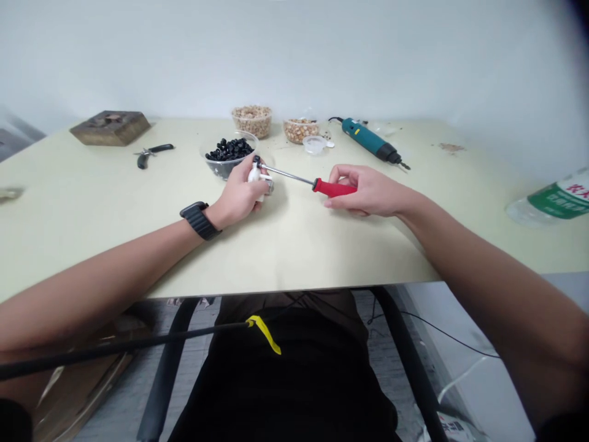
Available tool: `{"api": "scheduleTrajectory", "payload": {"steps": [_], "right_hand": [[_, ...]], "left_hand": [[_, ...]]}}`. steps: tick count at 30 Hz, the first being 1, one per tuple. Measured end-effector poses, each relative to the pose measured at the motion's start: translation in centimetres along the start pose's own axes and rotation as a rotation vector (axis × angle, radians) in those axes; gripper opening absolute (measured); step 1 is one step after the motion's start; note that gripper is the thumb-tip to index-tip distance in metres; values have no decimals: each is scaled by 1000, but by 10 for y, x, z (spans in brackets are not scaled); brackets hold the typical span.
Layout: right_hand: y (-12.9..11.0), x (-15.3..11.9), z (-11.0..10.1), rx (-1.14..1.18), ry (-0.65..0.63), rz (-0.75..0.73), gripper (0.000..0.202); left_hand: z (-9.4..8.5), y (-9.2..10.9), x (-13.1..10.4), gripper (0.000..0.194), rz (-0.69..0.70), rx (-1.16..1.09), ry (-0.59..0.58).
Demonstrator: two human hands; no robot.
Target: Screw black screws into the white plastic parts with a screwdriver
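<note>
Gripping the red-handled screwdriver (335,188), the fingers of the right hand (365,191) are right of the bowl of black stones (217,167); just beside that bowl, the left hand (238,195) clasps the white part (254,175) in its fingers, the screwdriver's tip at its black end.

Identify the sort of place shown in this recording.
Probably a craft or repair workspace, perhaps a small workshop: the table holds a corded power drill and pliers, and a red-handled screwdriver is in use.
</note>
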State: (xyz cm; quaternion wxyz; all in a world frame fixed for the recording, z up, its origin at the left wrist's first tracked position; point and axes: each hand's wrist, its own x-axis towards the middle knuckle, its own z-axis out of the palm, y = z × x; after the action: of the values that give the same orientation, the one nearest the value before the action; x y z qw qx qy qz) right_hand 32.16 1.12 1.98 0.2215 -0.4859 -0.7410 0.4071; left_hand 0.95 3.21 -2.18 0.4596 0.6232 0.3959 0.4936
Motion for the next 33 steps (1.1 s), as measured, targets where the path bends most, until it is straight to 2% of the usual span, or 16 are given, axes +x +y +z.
{"api": "scheduleTrajectory", "payload": {"steps": [2,4,5,7,9,13,15,17,19,22,25,27,29,33], "right_hand": [[3,0,4,-183,167,-178,53],[7,1,10,-459,350,-353,42],[9,1,12,-594,416,-399,41],[11,0,16,-756,464,-411,43],[12,1,15,-731,421,-370,45],[12,5,3,-371,163,-210,58],[13,7,-3,-272,86,-147,59],[13,8,-7,-267,124,-159,56],[14,7,-6,-324,242,-235,53],[12,3,3,-536,438,-352,37],[7,-2,12,-744,546,-377,36],[4,-4,14,-760,515,-358,38],[2,-4,11,-682,437,-314,39],[2,1,-7,-407,187,-154,52]], "left_hand": [[-1,0,2,35,-42,-37,-2],[-2,1,2,34,-96,-82,-9],[-2,1,2,34,-122,-99,-9],[-3,2,0,34,-150,-103,-13],[-3,2,-3,35,-127,-61,-26],[-1,-1,-5,37,-6,53,-35],[1,-1,-5,36,37,75,-15],[3,1,-5,34,41,63,-9],[5,4,-5,33,7,24,-6],[7,11,-5,32,-98,-42,8],[6,15,-6,30,-149,-42,17],[5,15,-7,30,-129,-7,16],[4,11,-7,31,-96,41,0],[2,0,-7,35,8,112,-42]]}}
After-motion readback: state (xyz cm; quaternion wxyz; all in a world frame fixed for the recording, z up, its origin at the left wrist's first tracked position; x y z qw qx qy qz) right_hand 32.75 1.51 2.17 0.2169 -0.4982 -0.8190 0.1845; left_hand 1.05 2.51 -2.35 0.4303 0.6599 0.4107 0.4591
